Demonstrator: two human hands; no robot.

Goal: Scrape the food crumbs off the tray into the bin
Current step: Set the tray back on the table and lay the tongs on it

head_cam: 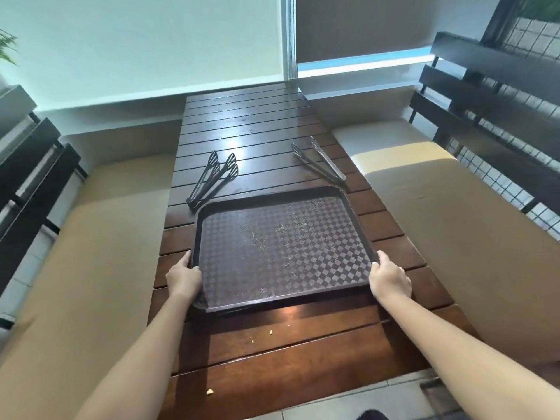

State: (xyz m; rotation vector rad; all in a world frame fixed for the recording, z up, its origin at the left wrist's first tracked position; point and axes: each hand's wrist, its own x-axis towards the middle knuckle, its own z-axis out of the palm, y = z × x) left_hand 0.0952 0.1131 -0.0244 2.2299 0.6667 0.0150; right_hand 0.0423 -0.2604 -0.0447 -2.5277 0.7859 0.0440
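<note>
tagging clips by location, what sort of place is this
Probably a casual eatery booth: a dark slatted wooden table between tan cushioned benches, a brown checkered plastic serving tray with crumbs, and serving tongs.

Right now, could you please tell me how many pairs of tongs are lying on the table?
2. One pair of tongs lies beyond the tray's far-left corner; the other pair lies beyond its far-right corner. None seem hidden.

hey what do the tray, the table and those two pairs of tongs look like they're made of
Tray: likely moulded plastic, dark brown, matte with a checkered texture. Table: wooden slats, dark stained and glossy, reflecting window light. Left tongs: dark, slotted heads, possibly plastic or coated metal. Right tongs: greyish sheen suggests metal.
</note>
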